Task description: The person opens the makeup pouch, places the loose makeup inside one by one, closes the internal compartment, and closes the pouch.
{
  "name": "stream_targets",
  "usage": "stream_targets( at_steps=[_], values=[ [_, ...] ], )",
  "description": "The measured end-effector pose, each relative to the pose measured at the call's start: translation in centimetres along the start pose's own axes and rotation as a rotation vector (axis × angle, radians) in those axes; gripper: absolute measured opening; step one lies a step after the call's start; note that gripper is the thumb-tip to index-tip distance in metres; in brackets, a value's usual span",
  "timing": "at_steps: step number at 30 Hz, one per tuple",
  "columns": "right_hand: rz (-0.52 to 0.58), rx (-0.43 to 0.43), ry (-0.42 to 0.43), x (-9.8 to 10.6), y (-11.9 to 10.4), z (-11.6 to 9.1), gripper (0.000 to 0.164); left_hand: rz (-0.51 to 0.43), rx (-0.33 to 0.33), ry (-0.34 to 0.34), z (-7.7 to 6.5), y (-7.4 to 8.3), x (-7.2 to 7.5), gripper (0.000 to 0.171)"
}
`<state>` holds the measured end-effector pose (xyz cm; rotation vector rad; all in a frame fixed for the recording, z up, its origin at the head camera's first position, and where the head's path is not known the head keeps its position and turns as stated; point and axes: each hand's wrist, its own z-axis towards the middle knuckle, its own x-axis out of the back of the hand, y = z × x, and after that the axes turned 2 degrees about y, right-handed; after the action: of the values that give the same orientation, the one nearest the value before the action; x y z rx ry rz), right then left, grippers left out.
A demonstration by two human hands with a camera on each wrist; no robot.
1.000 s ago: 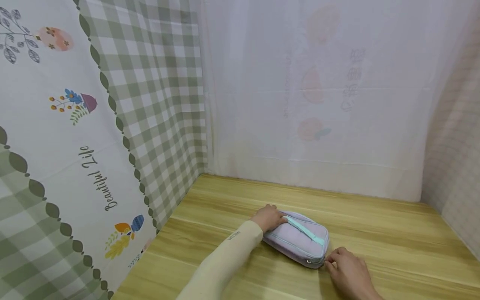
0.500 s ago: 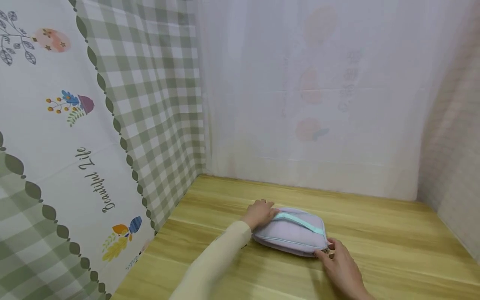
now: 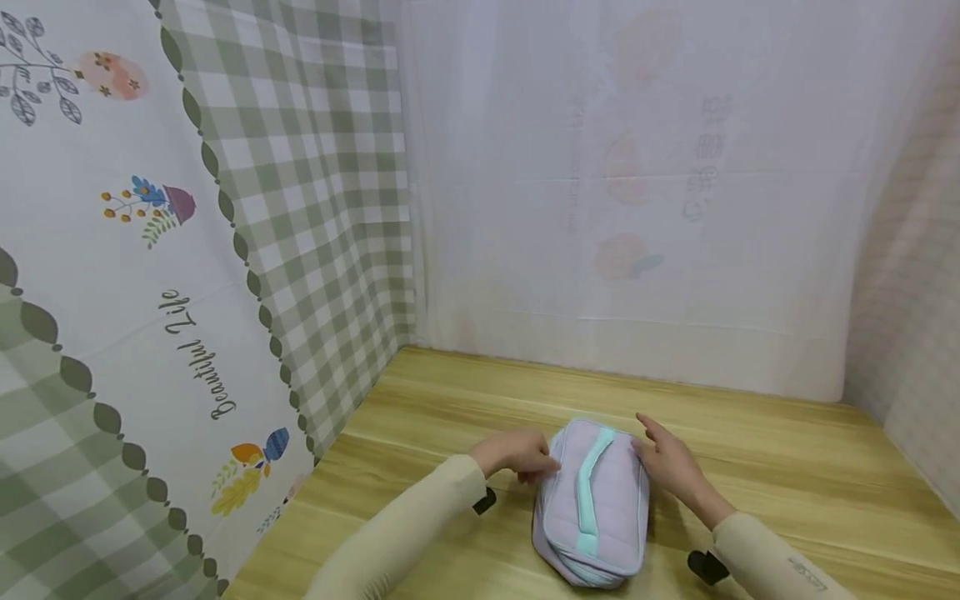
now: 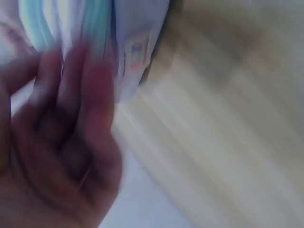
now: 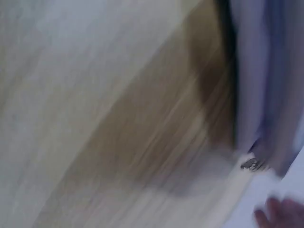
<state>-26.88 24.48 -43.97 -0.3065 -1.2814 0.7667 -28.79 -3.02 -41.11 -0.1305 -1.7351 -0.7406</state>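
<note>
A lilac zip pouch (image 3: 562, 508) with a mint strap (image 3: 585, 492) across its top lies on the wooden table, its long side running front to back. My left hand (image 3: 521, 454) is at its left edge, fingers bent against the side. In the left wrist view, that hand (image 4: 71, 123) has its fingertips at the mint zip band (image 4: 97, 28), close to a small label (image 4: 137, 50). My right hand (image 3: 671, 462) lies along the far right edge, index finger stretched out and thumb near the rim. A metal zip pull (image 5: 251, 164) shows blurred in the right wrist view.
The wood-grain table (image 3: 787, 467) spreads around the pouch. A green checked cloth (image 3: 322, 167) hangs on the left, and a pale cloth (image 3: 525, 250) hangs behind the far edge. Another light curtain (image 3: 915, 333) closes off the right side.
The pouch has turned from lying crosswise to pointing front to back. My right hand has moved from its near right corner to the far right edge; my left hand has come nearer.
</note>
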Motion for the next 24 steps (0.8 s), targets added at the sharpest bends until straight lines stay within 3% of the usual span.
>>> stream_targets(
  at_steps=[3, 5, 9, 14, 19, 24],
  values=[
    [-0.092, 0.075, 0.078, -0.9, -1.6, -2.0, 0.061, 0.076, -0.021, 0.184, 2.4, 0.9, -0.1, 0.03],
    [-0.169, 0.121, 0.118, -1.8, -3.0, -4.0, 0.071, 0.121, -0.002, 0.247, 3.9, 1.3, -0.2, 0.031],
    [-0.291, 0.15, 0.111, -3.1, -5.2, -7.6, 0.1, 0.075, 0.021, 0.182, 6.4, 1.7, -0.3, 0.047],
    [-0.362, 0.145, 0.045, -3.8, -6.2, -9.3, 0.116, 0.06, -0.02, 0.088, 7.5, 1.2, -1.0, 0.041],
    [-0.383, 0.157, -0.022, -3.2, -5.7, -9.6, 0.115, 0.106, -0.032, 0.174, 7.6, -0.4, -1.3, 0.028],
    [-0.398, 0.124, -0.035, -1.6, -4.3, -9.1, 0.093, 0.064, 0.062, 0.195, 6.6, -2.5, -0.2, 0.017]
  ],
)
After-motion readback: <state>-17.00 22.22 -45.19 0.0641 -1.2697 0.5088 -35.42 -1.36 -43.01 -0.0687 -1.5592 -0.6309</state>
